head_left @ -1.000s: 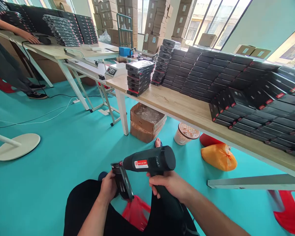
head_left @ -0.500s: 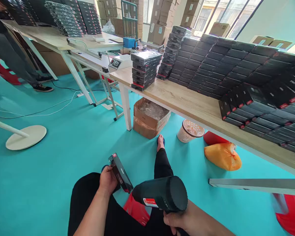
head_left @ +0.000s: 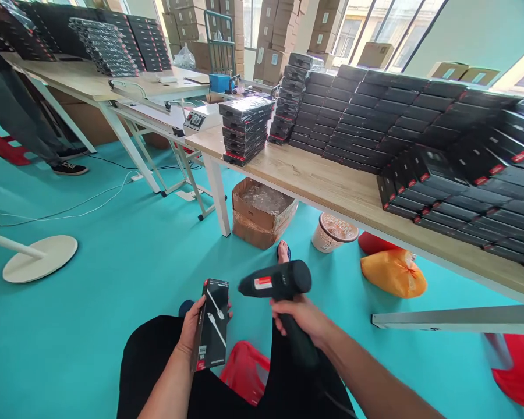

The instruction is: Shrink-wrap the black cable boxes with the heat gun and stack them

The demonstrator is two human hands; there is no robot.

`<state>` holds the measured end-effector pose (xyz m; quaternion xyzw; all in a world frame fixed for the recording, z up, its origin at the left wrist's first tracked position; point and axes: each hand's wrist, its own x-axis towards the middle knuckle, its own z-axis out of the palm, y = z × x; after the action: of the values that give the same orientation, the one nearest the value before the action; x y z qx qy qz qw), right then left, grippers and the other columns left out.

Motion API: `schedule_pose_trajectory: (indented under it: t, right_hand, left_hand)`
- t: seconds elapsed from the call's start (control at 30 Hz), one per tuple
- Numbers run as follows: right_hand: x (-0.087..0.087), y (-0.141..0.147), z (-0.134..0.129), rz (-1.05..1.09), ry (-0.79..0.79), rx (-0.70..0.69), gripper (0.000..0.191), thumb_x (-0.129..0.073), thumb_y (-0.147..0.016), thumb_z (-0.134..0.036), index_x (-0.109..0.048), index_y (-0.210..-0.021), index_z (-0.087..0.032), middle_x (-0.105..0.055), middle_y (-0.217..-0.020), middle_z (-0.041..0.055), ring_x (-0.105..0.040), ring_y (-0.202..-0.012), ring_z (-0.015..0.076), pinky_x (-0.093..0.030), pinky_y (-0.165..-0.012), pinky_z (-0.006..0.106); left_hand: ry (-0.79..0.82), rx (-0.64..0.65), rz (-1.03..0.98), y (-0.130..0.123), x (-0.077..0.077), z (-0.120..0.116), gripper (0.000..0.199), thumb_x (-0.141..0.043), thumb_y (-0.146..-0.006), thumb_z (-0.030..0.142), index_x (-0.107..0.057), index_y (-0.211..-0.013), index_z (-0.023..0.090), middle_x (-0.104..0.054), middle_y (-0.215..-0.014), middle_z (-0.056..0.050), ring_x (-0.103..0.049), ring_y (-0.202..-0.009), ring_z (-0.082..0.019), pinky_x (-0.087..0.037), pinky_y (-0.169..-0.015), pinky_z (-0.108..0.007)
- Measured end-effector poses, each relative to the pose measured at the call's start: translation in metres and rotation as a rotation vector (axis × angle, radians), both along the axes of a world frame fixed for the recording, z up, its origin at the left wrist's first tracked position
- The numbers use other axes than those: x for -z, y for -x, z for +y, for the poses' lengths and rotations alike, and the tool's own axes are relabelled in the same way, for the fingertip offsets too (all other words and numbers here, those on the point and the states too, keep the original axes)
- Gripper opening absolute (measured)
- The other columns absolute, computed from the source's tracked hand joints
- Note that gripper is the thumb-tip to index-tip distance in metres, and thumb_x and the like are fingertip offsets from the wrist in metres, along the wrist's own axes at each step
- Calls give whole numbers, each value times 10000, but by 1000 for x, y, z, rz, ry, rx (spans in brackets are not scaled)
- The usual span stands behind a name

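Note:
A black box (head_left: 213, 326) with a picture of white cable plugs on its face is gripped by my left hand (head_left: 191, 326), over my left thigh. Fingertips show at its far edge. My right hand (head_left: 297, 314) is wrapped round the handle of a dark green heat gun (head_left: 277, 279) with a red and white label. The gun's nozzle points left, to the right of the box's top and apart from it. Part of a red stool (head_left: 245, 369) shows between my legs.
A wooden table (head_left: 323, 180) bears stacked black boxes (head_left: 367, 116). Under it are an open carton (head_left: 262, 215), a bin (head_left: 334, 233) and an orange bag (head_left: 393, 273). A person (head_left: 17, 110) stands by the left table (head_left: 70, 78).
The box has turned so its picture face shows. The heat gun has moved up and away from me, now seen more from the side. The view has shifted slightly.

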<state>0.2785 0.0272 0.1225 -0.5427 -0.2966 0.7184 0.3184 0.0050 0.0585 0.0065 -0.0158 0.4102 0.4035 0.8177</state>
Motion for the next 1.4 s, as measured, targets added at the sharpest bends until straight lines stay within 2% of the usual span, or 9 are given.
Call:
schedule_pose_trajectory:
  t: [0.1,0.23,0.27,0.43,0.57,0.7,1.1,1.3,1.4]
  right_hand:
    - [-14,18,14,98,-16,-161,248,-746,-644,-294,-676,-840,-159,-635,-541,-26,-557,-493,135,-459,-518,273]
    - [-27,0,1,79,-7,-564,108,-757,-613,-222,-674,-654,-166,-622,-482,-25,-543,-447,128,-443,-484,261]
    - [-26,-7,-5,6,-1,-563,88,-745,-614,-203,-665,-618,-166,-613,-471,-25,-541,-443,125,-432,-470,254]
    - [-18,-7,-17,-73,8,-159,189,-669,-660,-279,-647,-821,-182,-574,-500,-62,-512,-460,113,-438,-481,250]
    - [-24,28,-2,61,0,-45,302,-717,-658,-356,-667,-888,-167,-644,-614,-16,-577,-511,139,-480,-519,288]
    - [-30,34,17,44,-53,76,212,-743,-625,-290,-648,-776,-176,-602,-617,-35,-548,-500,124,-441,-466,267]
    - [-38,31,14,35,-5,84,254,-725,-656,-333,-662,-829,-159,-627,-657,-13,-576,-533,130,-464,-484,270]
    - [-29,24,22,-50,-35,99,191,-693,-675,-303,-635,-803,-174,-587,-608,-32,-536,-512,119,-453,-491,267]
    - [-34,19,20,-25,-59,12,192,-681,-699,-305,-645,-842,-182,-606,-581,-38,-543,-511,122,-460,-508,261]
  left_hand:
    - [20,-53,111,-4,0,1,461,-618,-895,392,-671,-1238,87,-793,-866,-156,-772,-754,-344,-630,-698,-484]
    - [-58,-131,93,0,-6,0,471,-534,-942,377,-652,-1297,91,-801,-966,-164,-779,-864,-339,-629,-791,-481]
    - [-80,-141,83,1,-7,0,486,-513,-951,374,-637,-1318,79,-796,-1008,-179,-776,-897,-343,-625,-811,-489]
    - [7,-46,95,-3,-11,2,529,-529,-939,431,-637,-1310,69,-796,-967,-193,-773,-883,-375,-622,-778,-526]
    - [87,29,155,-9,-7,4,484,-600,-897,411,-669,-1255,93,-802,-865,-158,-776,-813,-377,-624,-740,-515]
    - [46,57,153,-8,-6,1,469,-597,-903,410,-670,-1244,97,-801,-877,-164,-778,-804,-368,-626,-740,-509]
    - [20,25,133,-6,-4,0,445,-604,-900,362,-670,-1244,87,-801,-872,-165,-779,-840,-375,-637,-728,-502]
    - [-12,21,140,-6,-6,-2,462,-608,-902,374,-664,-1266,96,-801,-892,-169,-779,-828,-375,-630,-742,-521]
    - [-6,29,120,-6,-9,-1,475,-598,-906,372,-659,-1278,83,-802,-902,-174,-778,-831,-377,-625,-758,-526]
